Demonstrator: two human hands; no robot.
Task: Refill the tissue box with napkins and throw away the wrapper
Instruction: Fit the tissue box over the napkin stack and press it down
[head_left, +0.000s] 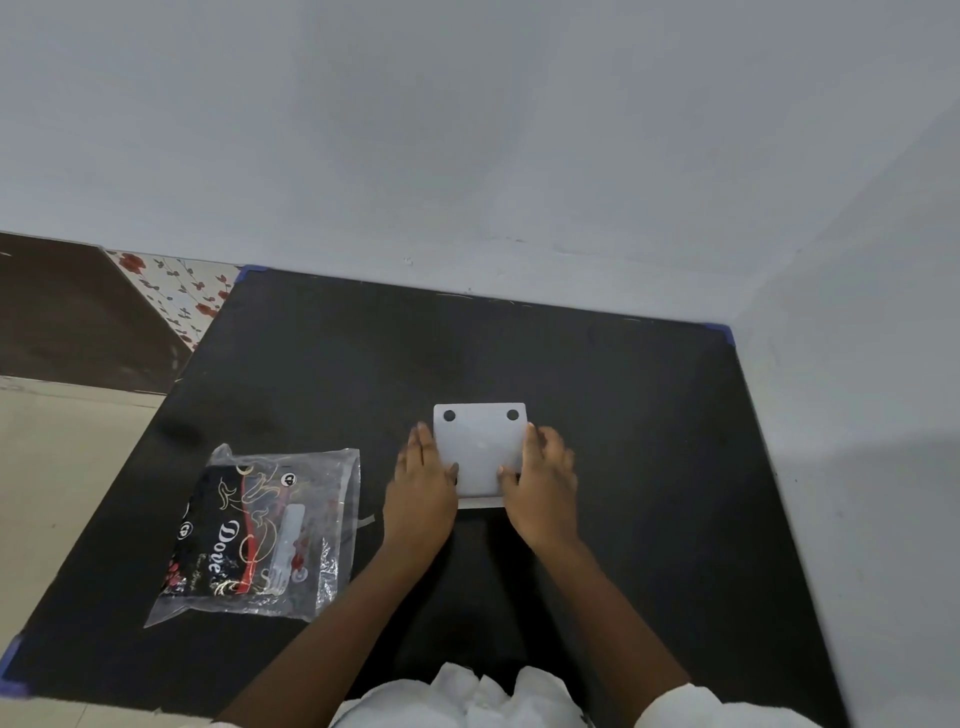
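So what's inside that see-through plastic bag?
The clear plastic wrapper lies flat on the black mat, showing only its black printed label. Whether napkins remain behind the label cannot be seen.

Left grip (423, 480), right grip (543, 480): palms down, fingers curled inward.

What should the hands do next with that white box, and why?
Probably lift the white box or its top panel open. Both hands, left and right, already grip its sides, and the napkin packet lies apart on the black mat, seemingly unopened, so the box likely needs opening first.
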